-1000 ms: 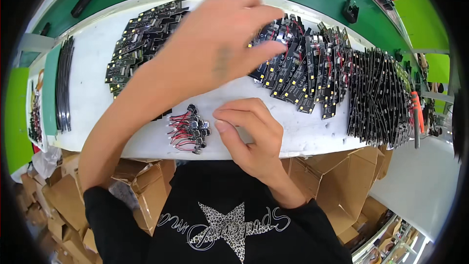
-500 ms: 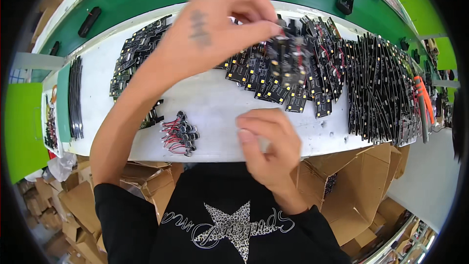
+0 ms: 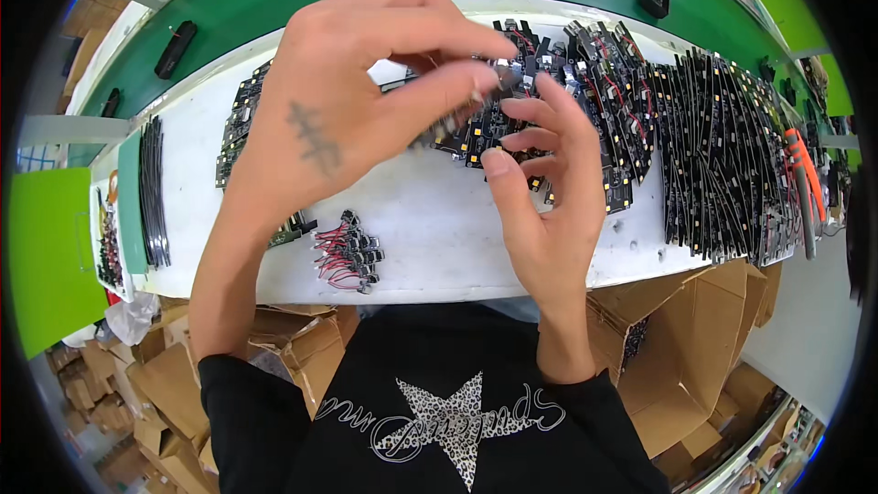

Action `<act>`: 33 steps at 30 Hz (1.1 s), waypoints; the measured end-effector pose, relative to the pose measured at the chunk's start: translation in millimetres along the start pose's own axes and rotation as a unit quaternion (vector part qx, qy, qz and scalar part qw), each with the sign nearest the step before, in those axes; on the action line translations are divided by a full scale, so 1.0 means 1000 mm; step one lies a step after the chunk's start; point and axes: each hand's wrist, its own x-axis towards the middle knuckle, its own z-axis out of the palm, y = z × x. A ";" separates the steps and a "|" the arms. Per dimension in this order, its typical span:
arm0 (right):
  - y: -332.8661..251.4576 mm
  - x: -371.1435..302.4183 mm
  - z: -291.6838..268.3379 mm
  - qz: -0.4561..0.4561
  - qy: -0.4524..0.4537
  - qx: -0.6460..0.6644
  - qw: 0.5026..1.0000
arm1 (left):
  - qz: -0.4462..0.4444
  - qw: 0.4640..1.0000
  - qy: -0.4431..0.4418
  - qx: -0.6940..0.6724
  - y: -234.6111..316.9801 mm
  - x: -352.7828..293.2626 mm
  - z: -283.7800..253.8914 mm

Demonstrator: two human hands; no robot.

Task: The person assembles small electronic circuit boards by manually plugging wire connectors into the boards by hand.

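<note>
My left hand (image 3: 366, 73) is raised over the middle of the white table (image 3: 430, 256), thumb and forefinger pinched on a dark circuit board (image 3: 448, 119). That board is smeared by motion and partly behind the fingers. Close on its right, my right hand (image 3: 558, 192) has its fingers curved and apart, with nothing seen in it. Beyond both hands lies a pile of black circuit boards (image 3: 622, 119) with small yellow-white squares, some with red wires. Nearer me, to the left, sits a cluster of small parts with red wires (image 3: 347, 252).
Many black boards stand packed in a row (image 3: 713, 160) at the right, beside orange-handled pliers (image 3: 805, 174). Black wires (image 3: 153, 192) lie at the left, next to a white tray (image 3: 123, 284). Cardboard boxes (image 3: 704, 338) stand below the table's front edge.
My left hand has drawn back to the left with the board, away from the pile. My right hand has risen toward it, its fingers opening out.
</note>
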 end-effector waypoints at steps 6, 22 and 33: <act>-0.003 -0.004 -0.007 0.121 -0.073 0.256 0.956 | -0.114 0.986 -0.037 -0.114 0.013 -0.010 0.001; -0.008 -0.008 -0.025 0.089 -0.132 0.186 0.970 | 0.022 0.974 -0.122 0.192 0.032 -0.058 -0.003; -0.019 -0.001 -0.038 -0.035 -0.230 0.089 0.969 | 0.086 0.929 -0.065 0.354 0.047 -0.065 0.002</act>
